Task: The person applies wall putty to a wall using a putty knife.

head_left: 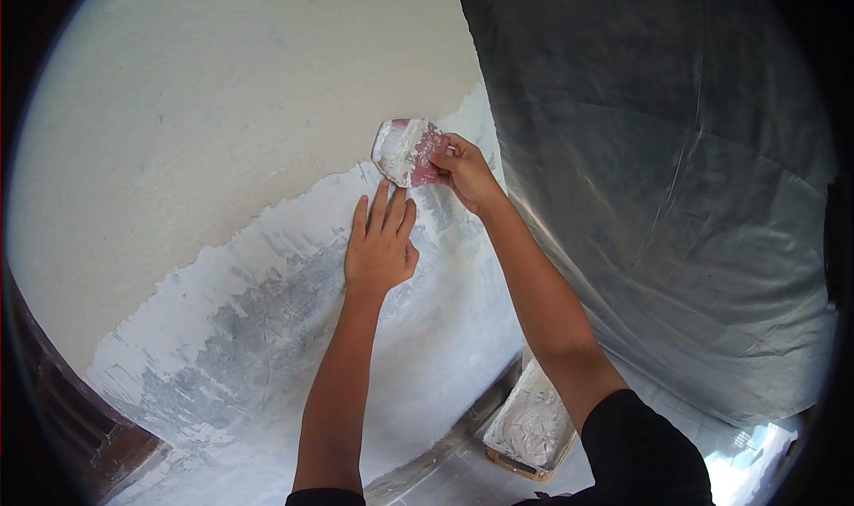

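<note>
My right hand is closed on the edge of a red putty scraper, a flat piece thickly smeared with white putty. Its coated side shows, close against the wall. Just below it, my left hand lies on the wall with its fingers stretched upward, holding nothing; the fingertips come near the scraper's lower edge. Around the left hand the wall carries fresh white putty with a ragged upper border and grey patches showing through. Above that border the surface is plain beige.
On the tiled floor below my right arm stands a rectangular tub of white putty. A dark plastic sheet hangs along the right side. Brown wooden furniture stands at the lower left.
</note>
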Demonstrator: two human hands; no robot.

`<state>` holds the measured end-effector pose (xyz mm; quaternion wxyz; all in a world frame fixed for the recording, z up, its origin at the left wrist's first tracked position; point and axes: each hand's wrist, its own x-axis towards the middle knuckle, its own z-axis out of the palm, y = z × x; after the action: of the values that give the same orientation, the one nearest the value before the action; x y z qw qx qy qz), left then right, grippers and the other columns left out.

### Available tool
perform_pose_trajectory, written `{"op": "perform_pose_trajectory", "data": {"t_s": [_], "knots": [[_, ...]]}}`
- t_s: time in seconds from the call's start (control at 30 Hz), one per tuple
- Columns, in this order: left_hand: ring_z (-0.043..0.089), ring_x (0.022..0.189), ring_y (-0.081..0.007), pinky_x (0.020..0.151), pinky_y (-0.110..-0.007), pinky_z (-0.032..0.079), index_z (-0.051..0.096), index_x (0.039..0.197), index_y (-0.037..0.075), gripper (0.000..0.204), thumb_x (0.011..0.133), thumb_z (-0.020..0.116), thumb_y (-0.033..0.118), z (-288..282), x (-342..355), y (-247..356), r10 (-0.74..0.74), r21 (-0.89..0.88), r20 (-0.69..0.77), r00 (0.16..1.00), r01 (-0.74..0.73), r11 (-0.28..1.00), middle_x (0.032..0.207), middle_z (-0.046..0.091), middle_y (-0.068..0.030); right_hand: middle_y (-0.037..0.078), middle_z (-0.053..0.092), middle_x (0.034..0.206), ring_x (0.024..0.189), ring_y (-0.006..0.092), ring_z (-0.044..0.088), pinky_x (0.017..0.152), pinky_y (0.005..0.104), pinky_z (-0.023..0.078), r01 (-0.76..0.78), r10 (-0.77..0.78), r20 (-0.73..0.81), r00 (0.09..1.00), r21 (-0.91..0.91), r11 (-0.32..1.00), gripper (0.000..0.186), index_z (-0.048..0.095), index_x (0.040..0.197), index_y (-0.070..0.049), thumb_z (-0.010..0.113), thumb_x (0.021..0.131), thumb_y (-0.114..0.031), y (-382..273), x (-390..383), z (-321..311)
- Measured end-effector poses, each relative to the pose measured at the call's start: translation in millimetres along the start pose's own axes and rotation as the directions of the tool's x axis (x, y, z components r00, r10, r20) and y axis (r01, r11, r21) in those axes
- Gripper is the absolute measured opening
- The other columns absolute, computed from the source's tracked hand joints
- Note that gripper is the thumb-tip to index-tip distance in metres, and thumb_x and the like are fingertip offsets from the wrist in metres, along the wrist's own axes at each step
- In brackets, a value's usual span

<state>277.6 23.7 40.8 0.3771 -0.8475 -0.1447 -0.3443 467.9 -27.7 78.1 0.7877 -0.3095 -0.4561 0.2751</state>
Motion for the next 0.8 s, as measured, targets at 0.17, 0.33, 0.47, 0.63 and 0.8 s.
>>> {"op": "perform_pose_trajectory", "data": {"t_s": [0.17,0.33,0.47,0.63,0.8], "knots": [[0.029,0.142,-0.026,0.116,-0.049,0.02,0.057,0.127,0.01,0.056,0.073,0.059,0.023,1,-1,-1,0.004,0.004,-0.019,1.0,-0.004,1.0,0.149,0.04,-0.0068,0.008,0.065,0.101,0.087,0.0175,0.064,0.078,0.0351,0.052,-0.029,0.019,-0.164,0.986,-0.064,0.998,0.027,0.055,0.118,0.0,0.053,0.091,-0.002,5,-3,-46],[0.028,0.143,-0.026,0.116,-0.049,0.02,0.057,0.128,0.01,0.057,0.072,0.059,0.023,0,-1,-2,0.006,0.028,-0.006,1.0,-0.006,1.0,0.15,0.039,-0.0068,0.006,0.065,0.099,0.085,0.0154,0.063,0.076,0.0324,0.051,0.117,-0.114,-0.064,0.991,0.054,0.992,0.027,0.055,0.119,0.0,0.053,0.091,-0.002,-19,-8,-10],[0.029,0.142,-0.0261,0.116,-0.049,0.02,0.056,0.129,0.01,0.058,0.072,0.06,0.024,1,1,-2,0.007,0.012,-0.002,1.0,-0.007,1.0,0.15,0.038,-0.0068,0.005,0.065,0.093,0.079,0.0135,0.061,0.073,0.0296,0.051,0.167,-0.156,0.091,0.984,-0.138,0.976,0.024,0.056,0.117,0.0,0.054,0.092,-0.003,-22,13,24],[0.028,0.143,-0.0261,0.116,-0.049,0.02,0.056,0.129,0.01,0.058,0.072,0.059,0.024,0,-1,-1,0.004,0.017,0.003,1.0,-0.005,1.0,0.15,0.038,-0.0065,0.007,0.065,0.092,0.077,0.0153,0.062,0.072,0.0316,0.052,0.049,-0.067,-0.085,0.994,-0.193,0.98,0.024,0.056,0.116,0.0,0.054,0.092,-0.002,-13,18,-9],[0.027,0.143,-0.0258,0.116,-0.049,0.02,0.056,0.129,0.01,0.057,0.073,0.059,0.024,2,0,1,0.007,0.023,0.004,1.0,-0.007,1.0,0.15,0.038,-0.0066,0.008,0.065,0.094,0.078,0.0166,0.063,0.073,0.0328,0.053,0.047,-0.066,-0.182,0.981,-0.107,0.993,0.024,0.056,0.115,0.001,0.053,0.091,-0.001,-20,8,-44]]}}
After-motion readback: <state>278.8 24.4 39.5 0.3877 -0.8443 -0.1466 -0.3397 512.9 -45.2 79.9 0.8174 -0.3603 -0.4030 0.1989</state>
